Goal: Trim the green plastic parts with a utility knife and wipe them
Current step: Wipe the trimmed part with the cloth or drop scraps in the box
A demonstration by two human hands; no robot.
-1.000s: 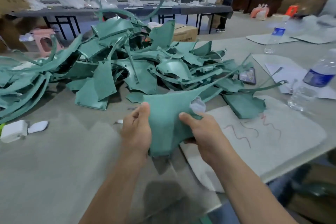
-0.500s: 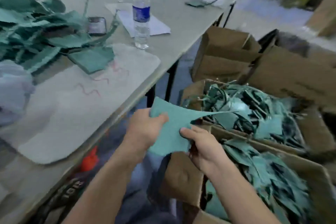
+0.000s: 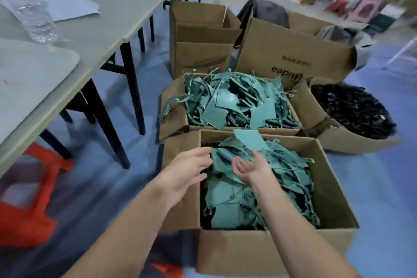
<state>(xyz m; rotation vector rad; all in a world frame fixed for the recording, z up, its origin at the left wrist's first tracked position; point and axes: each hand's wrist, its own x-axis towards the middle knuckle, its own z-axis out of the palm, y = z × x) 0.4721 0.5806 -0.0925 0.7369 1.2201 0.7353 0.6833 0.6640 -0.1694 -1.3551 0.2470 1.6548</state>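
A green plastic part [image 3: 249, 140] lies on top of the pile in the near cardboard box [image 3: 259, 253] on the floor, close to the box's far edge. My left hand [image 3: 187, 169] hovers over the box's left wall, fingers spread and empty. My right hand [image 3: 250, 166] hangs palm-up above the pile with loose fingers, holding nothing. A second box [image 3: 178, 117] behind the first is also filled with green parts [image 3: 228, 101]. No utility knife or cloth shows.
The grey table [image 3: 126, 2] stands at the left with a water bottle [image 3: 31, 11], papers and a white mat [image 3: 33, 70]. An orange stool [image 3: 24, 205] sits under it. Other cardboard boxes [image 3: 203, 36] and a heap of black parts [image 3: 352, 110] stand beyond.
I turned from the table to the boxes on the floor. Both hands let go of the green part, which now lies in the near box.
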